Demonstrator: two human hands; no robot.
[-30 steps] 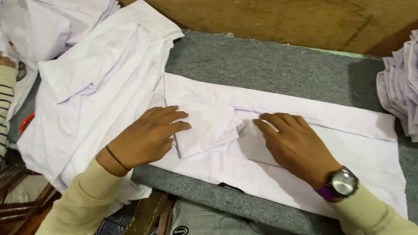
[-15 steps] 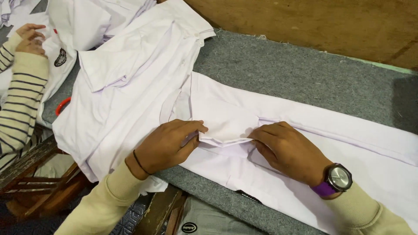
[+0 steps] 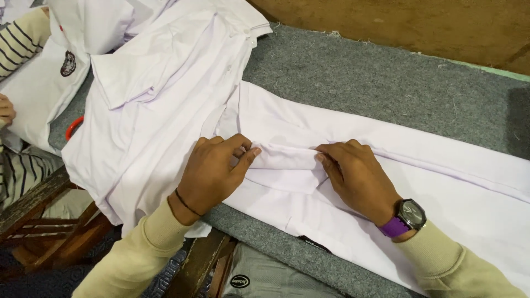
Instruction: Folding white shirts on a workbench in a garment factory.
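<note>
A white garment [image 3: 419, 165] lies stretched out on a grey felt-covered table [image 3: 375, 77]. My left hand [image 3: 212, 171] pinches a folded flap of this white cloth [image 3: 287, 168] at its left end, fingers curled on the fold. My right hand [image 3: 359, 176], with a purple-strapped wristwatch [image 3: 408, 216], grips the same flap at its right end. Both hands sit close together near the table's front edge. A pile of white shirts [image 3: 160, 94] lies just left of my left hand.
A second person in a striped sleeve [image 3: 22, 41] sits at the far left holding a white shirt with a round badge [image 3: 68, 63]. A red ring-shaped object [image 3: 72, 128] peeks out under the pile. A wooden frame [image 3: 38, 209] stands below the table; a brown wall [image 3: 397, 22] runs behind.
Both hands went from lying flat on the cloth to pinching the folded flap between them. The camera has shifted, showing more of the pile and the other person.
</note>
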